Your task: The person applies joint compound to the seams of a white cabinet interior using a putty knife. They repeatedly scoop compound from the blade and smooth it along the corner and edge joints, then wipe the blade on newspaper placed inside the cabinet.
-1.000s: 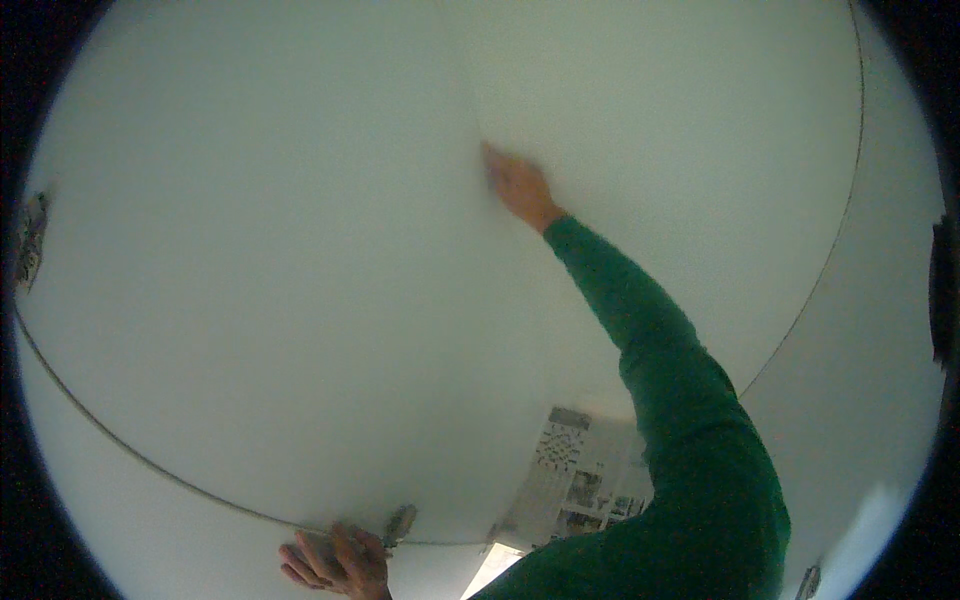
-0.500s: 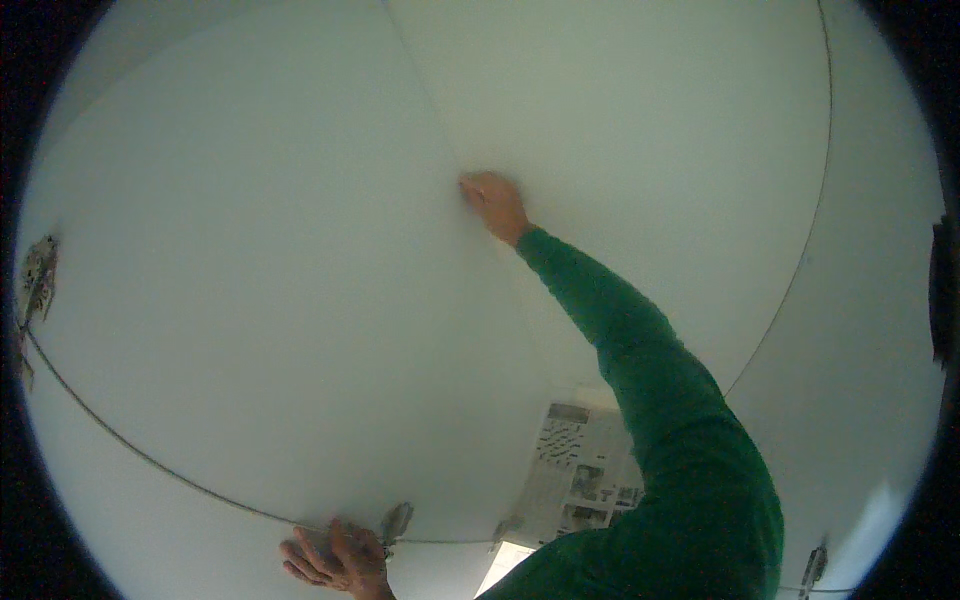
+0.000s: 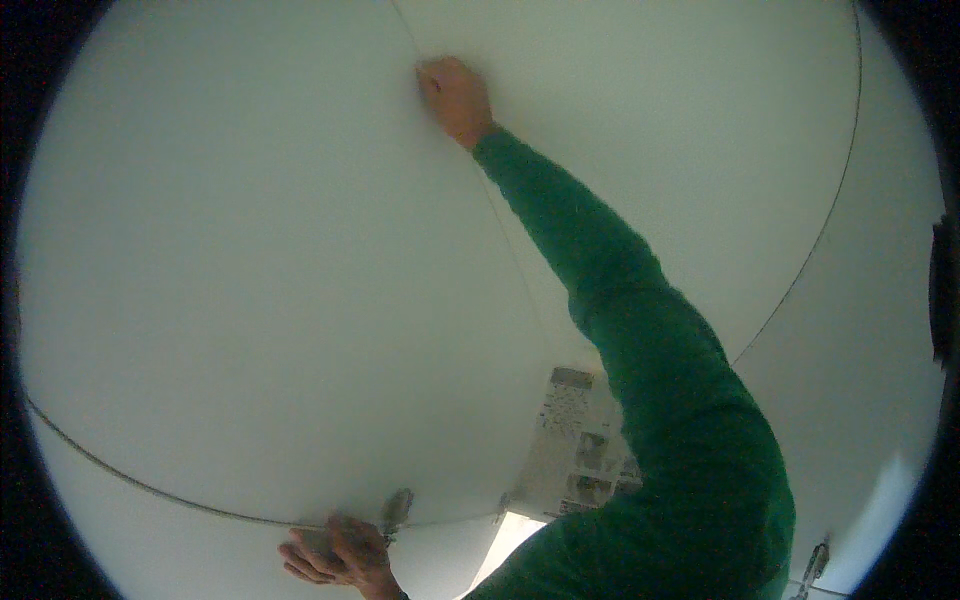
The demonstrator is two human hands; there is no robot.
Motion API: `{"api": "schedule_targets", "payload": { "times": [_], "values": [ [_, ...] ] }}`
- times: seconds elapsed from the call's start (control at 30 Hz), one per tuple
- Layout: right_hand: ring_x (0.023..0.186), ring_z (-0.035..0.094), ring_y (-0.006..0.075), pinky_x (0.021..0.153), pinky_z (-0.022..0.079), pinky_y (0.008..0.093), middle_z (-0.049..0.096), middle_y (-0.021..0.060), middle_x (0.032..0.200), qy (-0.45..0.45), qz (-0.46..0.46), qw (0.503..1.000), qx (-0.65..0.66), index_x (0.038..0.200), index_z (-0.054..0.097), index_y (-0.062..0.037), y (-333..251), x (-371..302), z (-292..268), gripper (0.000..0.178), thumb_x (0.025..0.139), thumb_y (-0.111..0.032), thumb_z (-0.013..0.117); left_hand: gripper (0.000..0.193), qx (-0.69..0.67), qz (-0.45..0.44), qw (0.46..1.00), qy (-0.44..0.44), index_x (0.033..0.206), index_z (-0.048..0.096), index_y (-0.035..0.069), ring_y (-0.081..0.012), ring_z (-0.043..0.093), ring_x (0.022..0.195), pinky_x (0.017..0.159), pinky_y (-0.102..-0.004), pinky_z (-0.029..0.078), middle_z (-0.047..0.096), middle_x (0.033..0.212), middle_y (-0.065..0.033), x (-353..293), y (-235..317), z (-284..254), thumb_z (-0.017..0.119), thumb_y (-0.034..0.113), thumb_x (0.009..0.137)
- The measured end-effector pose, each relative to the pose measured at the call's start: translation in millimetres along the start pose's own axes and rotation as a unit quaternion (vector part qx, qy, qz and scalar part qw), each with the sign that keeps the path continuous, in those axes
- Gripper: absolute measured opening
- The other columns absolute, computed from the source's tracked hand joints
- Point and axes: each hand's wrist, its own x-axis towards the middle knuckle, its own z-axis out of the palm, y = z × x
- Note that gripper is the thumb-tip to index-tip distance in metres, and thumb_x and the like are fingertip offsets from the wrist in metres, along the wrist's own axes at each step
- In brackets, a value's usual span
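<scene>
A broad pale surface fills most of the view. Upon it, at the upper middle, my right hand is closed in a fist along a thin straight line; whatever the fingers hold, if anything, is hidden. Its green-sleeved arm crosses from the lower right. At the lower left my left hand rests at the surface's curved edge, fingers bent around a greyish patch that I cannot make out. Just right of it a grey metal clip-like piece sits on that edge.
A printed newspaper sheet lies at the lower middle, partly behind my right arm. Below it is a bright white patch. Another clip-like piece is at the lower right. A dark object stands at the right rim.
My right fist has moved farther up and slightly left along the line, with the arm stretched out more. My left hand stays at the edge. The view has shifted a little.
</scene>
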Motion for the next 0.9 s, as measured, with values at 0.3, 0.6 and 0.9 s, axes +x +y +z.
{"api": "schedule_targets", "payload": {
  "times": [0.3, 0.6, 0.9],
  "values": [
    [0.108, 0.056, 0.0412, 0.094, 0.047, 0.0448, 0.06, 0.0227, 0.117, -0.129, 0.224, 0.966, -0.026, 0.113, 0.06, 0.0004, 8.5, -305.3, -74.5, 0.028, 0.089, -0.014, 0.056, 0.028, -0.036, 0.022, 0.998, -0.048, 0.11, 0.059, 0.015, -0.0453, 0.04, 0.13, 0.107, -0.062, 0.025, 0.049, 0.135, -0.0174, -12.5, 26.6, 18.8, 0.061, 0.033, 0.088],
    [0.132, 0.038, 0.0427, 0.112, 0.028, 0.0462, 0.045, 0.0273, 0.138, -0.021, -0.002, 0.997, 0.08, 0.133, 0.045, 0.0049, -22.4, -38.8, 9.1, 0.044, 0.098, -0.022, 0.046, 0.088, -0.042, 0.06, 0.995, -0.062, 0.142, 0.038, 0.021, -0.0414, 0.035, 0.136, 0.113, -0.0598, 0.011, 0.039, 0.146, -0.0173, -15.2, 20.6, 17.8, 0.058, 0.075, 0.075],
    [0.131, 0.04, 0.0431, 0.113, 0.029, 0.0457, 0.044, 0.0285, 0.137, -0.063, -0.169, 0.983, -0.032, 0.134, 0.044, 0.0028, -40.7, 203.3, 42.5, 0.047, 0.097, -0.027, 0.045, 0.078, -0.037, 0.058, 0.996, -0.061, 0.135, 0.045, 0.021, -0.0399, 0.038, 0.133, 0.113, -0.058, 0.013, 0.044, 0.142, -0.0157, -12.8, 21.4, 13.4, 0.058, 0.073, 0.077]
  ]
}}
